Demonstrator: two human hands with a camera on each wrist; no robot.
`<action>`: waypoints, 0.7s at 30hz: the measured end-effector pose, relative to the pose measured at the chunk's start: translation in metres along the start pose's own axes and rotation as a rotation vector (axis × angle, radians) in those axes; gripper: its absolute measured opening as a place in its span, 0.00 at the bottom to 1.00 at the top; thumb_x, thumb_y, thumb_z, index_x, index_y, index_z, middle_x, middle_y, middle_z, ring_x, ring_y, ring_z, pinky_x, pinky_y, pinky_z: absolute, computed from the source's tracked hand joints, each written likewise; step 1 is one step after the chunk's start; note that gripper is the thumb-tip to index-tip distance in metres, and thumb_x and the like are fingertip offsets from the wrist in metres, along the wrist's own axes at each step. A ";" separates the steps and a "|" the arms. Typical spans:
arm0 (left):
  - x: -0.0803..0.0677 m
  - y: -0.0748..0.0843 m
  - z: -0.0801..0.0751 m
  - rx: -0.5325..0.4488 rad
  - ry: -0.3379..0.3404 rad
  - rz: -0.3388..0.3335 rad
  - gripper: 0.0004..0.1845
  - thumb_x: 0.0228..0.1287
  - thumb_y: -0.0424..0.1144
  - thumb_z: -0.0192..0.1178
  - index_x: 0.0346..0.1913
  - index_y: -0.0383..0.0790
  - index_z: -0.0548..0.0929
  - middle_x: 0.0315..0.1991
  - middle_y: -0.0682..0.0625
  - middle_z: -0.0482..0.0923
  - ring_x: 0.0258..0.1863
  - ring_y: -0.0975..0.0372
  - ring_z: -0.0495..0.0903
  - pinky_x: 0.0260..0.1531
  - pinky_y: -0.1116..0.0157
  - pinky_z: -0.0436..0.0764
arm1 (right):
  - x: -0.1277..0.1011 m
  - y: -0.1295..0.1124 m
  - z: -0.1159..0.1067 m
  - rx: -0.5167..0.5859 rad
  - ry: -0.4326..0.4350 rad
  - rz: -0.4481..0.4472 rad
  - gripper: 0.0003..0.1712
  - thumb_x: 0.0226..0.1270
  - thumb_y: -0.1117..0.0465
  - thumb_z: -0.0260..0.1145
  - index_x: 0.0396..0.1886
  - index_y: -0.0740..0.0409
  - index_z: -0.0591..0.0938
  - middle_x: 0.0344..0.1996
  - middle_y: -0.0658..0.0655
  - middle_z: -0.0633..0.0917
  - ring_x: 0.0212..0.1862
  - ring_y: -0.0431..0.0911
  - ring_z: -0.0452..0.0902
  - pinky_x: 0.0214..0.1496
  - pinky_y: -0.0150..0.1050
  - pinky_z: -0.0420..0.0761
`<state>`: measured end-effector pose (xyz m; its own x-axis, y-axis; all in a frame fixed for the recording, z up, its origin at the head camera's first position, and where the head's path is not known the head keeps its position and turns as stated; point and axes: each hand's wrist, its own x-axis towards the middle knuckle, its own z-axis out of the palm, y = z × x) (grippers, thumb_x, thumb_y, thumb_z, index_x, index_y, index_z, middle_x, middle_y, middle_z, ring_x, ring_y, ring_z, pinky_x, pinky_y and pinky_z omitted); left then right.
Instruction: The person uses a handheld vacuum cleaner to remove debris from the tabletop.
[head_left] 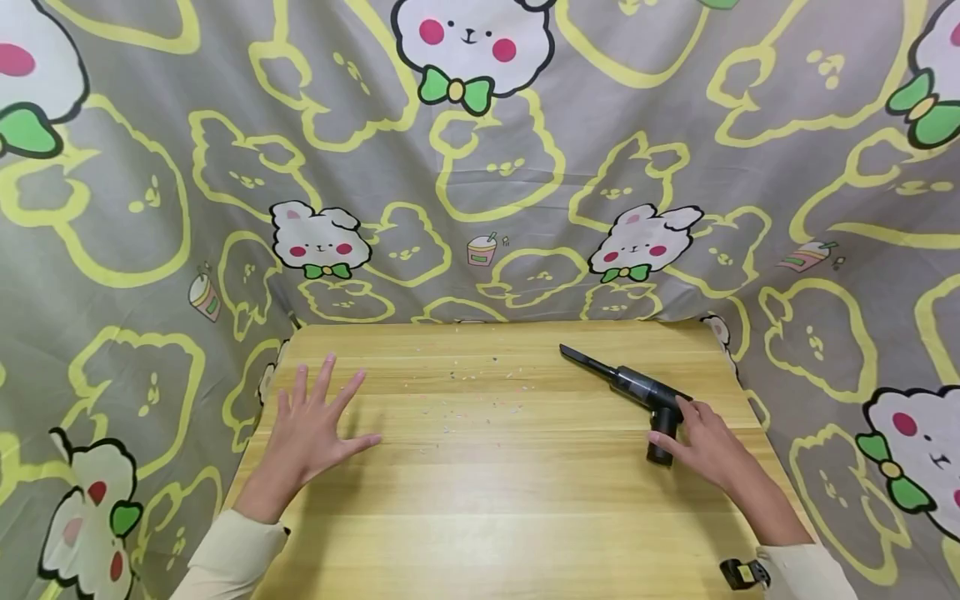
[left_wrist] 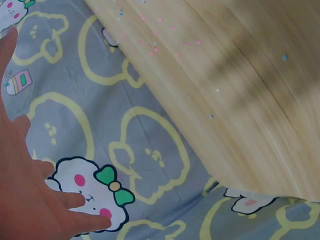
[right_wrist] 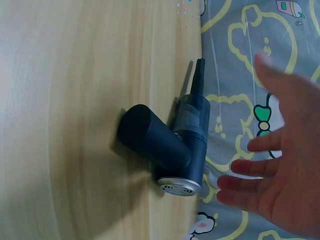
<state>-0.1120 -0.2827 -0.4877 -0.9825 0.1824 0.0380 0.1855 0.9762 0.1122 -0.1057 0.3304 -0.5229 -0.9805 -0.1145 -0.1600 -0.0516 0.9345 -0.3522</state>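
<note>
A small black handheld vacuum (head_left: pixel 637 390) lies on the wooden table (head_left: pixel 487 500) at the right, its narrow nozzle pointing up-left. My right hand (head_left: pixel 701 442) hovers just beside its handle (head_left: pixel 662 433), fingers straight and spread, gripping nothing. In the right wrist view the vacuum (right_wrist: pixel 172 140) lies a little apart from my open right hand (right_wrist: pixel 275 175). My left hand (head_left: pixel 315 421) is over the table's left side, fingers spread wide. The left wrist view shows that left hand (left_wrist: pixel 30 190) above the printed cloth. Tiny coloured scraps (head_left: pixel 465 400) are scattered mid-table.
A grey cloth with yellow outlines and white bear cartoons (head_left: pixel 480 167) hangs behind and drapes around the table. The table's left edge (left_wrist: pixel 200 150) meets the cloth. A dark wrist strap (head_left: pixel 744 573) shows on my right sleeve.
</note>
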 end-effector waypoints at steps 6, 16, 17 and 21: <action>0.003 0.004 0.001 0.005 -0.002 0.014 0.58 0.51 0.84 0.59 0.83 0.67 0.54 0.87 0.42 0.35 0.82 0.29 0.38 0.68 0.21 0.52 | 0.006 0.006 0.005 0.032 0.009 0.049 0.59 0.73 0.34 0.64 0.72 0.86 0.59 0.63 0.90 0.67 0.62 0.82 0.69 0.61 0.73 0.74; 0.008 0.013 0.004 0.008 0.058 0.060 0.59 0.47 0.78 0.69 0.81 0.65 0.58 0.85 0.39 0.45 0.80 0.30 0.48 0.69 0.23 0.56 | 0.012 0.015 0.008 0.072 -0.032 0.128 0.57 0.75 0.35 0.61 0.68 0.90 0.64 0.60 0.90 0.73 0.60 0.80 0.73 0.55 0.68 0.79; 0.009 0.014 0.004 0.011 0.068 0.067 0.59 0.46 0.78 0.70 0.81 0.64 0.58 0.84 0.39 0.46 0.80 0.30 0.49 0.68 0.23 0.58 | 0.013 0.015 0.008 0.085 -0.039 0.137 0.56 0.75 0.35 0.61 0.67 0.89 0.64 0.59 0.89 0.73 0.60 0.80 0.73 0.55 0.68 0.79; 0.010 0.019 0.005 0.014 0.095 0.094 0.59 0.45 0.76 0.72 0.81 0.62 0.60 0.83 0.38 0.49 0.78 0.31 0.53 0.67 0.25 0.62 | 0.017 0.017 0.010 0.129 -0.073 0.181 0.55 0.76 0.35 0.59 0.66 0.89 0.65 0.58 0.88 0.75 0.59 0.79 0.75 0.54 0.65 0.80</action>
<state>-0.1188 -0.2620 -0.4902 -0.9548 0.2616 0.1413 0.2755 0.9571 0.0897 -0.1210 0.3416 -0.5405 -0.9550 0.0226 -0.2957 0.1531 0.8915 -0.4263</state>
